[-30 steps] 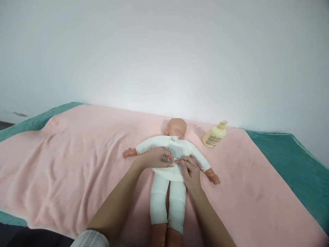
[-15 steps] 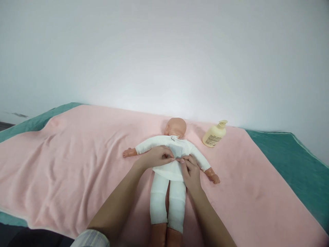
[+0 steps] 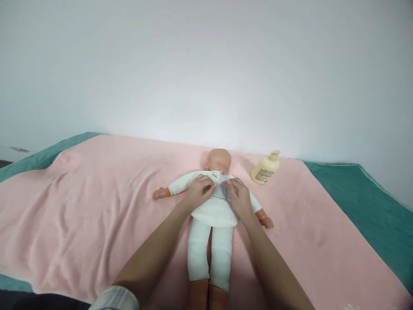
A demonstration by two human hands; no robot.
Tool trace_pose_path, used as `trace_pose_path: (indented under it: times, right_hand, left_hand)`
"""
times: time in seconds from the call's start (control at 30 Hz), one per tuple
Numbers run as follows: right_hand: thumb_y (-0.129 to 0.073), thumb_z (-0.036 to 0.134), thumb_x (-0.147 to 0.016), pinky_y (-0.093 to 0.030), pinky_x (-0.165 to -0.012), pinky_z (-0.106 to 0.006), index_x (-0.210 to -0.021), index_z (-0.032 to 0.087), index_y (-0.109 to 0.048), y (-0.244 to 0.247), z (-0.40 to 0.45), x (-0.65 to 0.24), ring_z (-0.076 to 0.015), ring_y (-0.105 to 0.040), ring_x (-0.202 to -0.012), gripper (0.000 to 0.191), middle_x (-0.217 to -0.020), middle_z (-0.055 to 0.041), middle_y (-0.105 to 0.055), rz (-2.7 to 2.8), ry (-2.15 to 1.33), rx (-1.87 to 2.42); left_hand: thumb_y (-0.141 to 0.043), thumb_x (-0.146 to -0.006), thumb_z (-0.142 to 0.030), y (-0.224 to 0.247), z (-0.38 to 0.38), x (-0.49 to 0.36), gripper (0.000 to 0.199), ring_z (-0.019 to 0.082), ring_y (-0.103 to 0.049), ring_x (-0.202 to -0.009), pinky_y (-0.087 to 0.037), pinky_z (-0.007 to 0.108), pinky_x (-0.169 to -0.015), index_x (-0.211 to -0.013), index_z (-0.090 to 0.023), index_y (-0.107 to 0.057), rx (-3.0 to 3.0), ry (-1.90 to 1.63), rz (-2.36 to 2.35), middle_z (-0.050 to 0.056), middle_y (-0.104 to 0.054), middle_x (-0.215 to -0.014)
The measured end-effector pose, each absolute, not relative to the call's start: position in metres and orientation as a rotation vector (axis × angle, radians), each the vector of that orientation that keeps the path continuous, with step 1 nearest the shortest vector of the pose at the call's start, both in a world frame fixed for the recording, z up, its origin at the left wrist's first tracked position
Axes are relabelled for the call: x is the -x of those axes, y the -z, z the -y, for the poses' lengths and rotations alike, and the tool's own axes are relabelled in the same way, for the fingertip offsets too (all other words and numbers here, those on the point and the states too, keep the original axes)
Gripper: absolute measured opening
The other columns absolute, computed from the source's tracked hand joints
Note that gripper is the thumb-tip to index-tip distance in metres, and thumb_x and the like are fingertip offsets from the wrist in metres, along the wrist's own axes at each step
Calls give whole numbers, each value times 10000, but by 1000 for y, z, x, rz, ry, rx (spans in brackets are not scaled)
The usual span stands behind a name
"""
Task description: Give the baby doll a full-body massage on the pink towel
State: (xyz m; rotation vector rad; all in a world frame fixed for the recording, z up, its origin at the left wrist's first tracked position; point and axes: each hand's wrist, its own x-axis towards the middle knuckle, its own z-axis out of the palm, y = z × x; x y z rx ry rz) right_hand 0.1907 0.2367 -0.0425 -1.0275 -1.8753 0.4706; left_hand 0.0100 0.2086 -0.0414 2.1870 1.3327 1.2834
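Observation:
A baby doll [image 3: 210,219] with a white cloth body lies face down, its head away from me and its arms spread. On its back is a pale grey rectangular patch [image 3: 220,192], partly covered by my fingers. My left hand [image 3: 200,189] has thumb and fingers pinched together at the patch's upper left corner. Opposite it, my right hand [image 3: 239,196] pinches at the upper right corner. The thin edge between the fingertips is hard to make out. A short dark thread [image 3: 214,174] shows near the doll's neck.
A pale yellow pump bottle [image 3: 266,168] stands to the right of the doll's head. Under everything lies a pink blanket [image 3: 106,193], wrinkled on the left, over a green cover [image 3: 361,193]. Behind rises a white wall [image 3: 206,77].
Both hands have moved up the doll's back from the patch's lower edge to its upper corners, and have parted slightly. The whole view has shifted a little.

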Motion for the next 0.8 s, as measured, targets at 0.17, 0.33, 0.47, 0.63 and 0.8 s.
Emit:
trace_pose_path:
  times: [0.17, 0.33, 0.47, 0.63, 0.8]
  right_hand:
    - [-371, 341, -972, -444, -792, -358, -785, 203, -664, 48, -257, -175, -228, -601, -857, 375, -854, -82, -674, 1960, -337, 1097]
    - [-399, 310, -954, -429, -801, -364, -710, 219, -632, 58, -258, -171, -229, -581, -805, 350, -768, -69, -666, 2018, -323, 1083]
    - [-387, 287, -955, -427, -823, -377, -740, 216, -636, 62, -256, -172, -236, -577, -828, 337, -794, -73, -668, 2005, -321, 1083]
    - [-373, 252, -956, -421, -877, -393, -911, 196, -664, 63, -250, -173, -245, -565, -941, 300, -948, -94, -672, 1933, -313, 1075]
    - [-399, 233, -941, -425, -886, -408, -915, 199, -667, 64, -251, -174, -247, -562, -935, 272, -973, -96, -668, 1962, -328, 1076]
  left_hand:
    - [-450, -938, -293, 48, -213, -5, 180, 206, -567, -1049, -416, 381, -971, -970, -204, -603, -2262, -1285, -1310, 60, -662, -1059]
    - [-470, -934, -335, 51, -217, -6, 194, 222, -587, -1023, -429, 396, -957, -1004, -211, -602, -2218, -1145, -1366, 56, -675, -1054]
    - [-461, -938, -353, 52, -219, -6, 219, 229, -580, -1047, -419, 406, -973, -1026, -215, -606, -2219, -1118, -1361, 56, -677, -1064]
    - [-447, -951, -341, 53, -218, -5, 300, 227, -473, -1233, -328, 413, -1082, -1197, -220, -568, -2338, -1066, -1328, 48, -611, -1262]
    - [-447, -951, -359, 56, -219, -5, 340, 232, -444, -1268, -309, 436, -1094, -1252, -236, -549, -2363, -933, -1397, 44, -585, -1309]
